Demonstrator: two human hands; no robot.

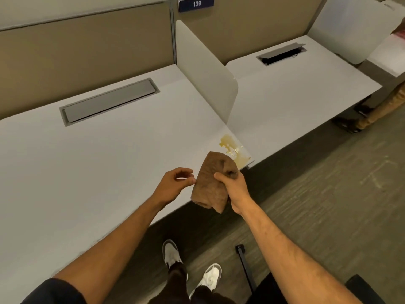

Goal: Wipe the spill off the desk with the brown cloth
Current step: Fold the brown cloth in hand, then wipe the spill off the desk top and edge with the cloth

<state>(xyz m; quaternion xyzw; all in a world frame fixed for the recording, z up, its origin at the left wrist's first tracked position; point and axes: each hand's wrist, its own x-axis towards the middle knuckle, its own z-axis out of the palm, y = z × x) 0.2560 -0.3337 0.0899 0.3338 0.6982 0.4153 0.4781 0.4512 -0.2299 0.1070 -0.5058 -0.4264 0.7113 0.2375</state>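
A yellowish spill (pixel 232 148) with pale crumbs lies at the front right corner of the white desk (pixel 105 163), just past the end of the divider panel. My right hand (pixel 234 189) grips a folded brown cloth (pixel 211 181) above the desk's front edge, close in front of the spill. The cloth's top edge hides the spill's near left part. My left hand (pixel 175 183) hovers over the desk just left of the cloth, fingers loosely curled, holding nothing.
A white divider panel (pixel 206 69) separates this desk from the neighbouring desk (pixel 295 93). Closed cable hatch (pixel 109 102) at the back; an open hatch (pixel 281 54) on the right desk. A dark chair (pixel 361 288) stands by my right side. Another person's legs (pixel 372 113) at right.
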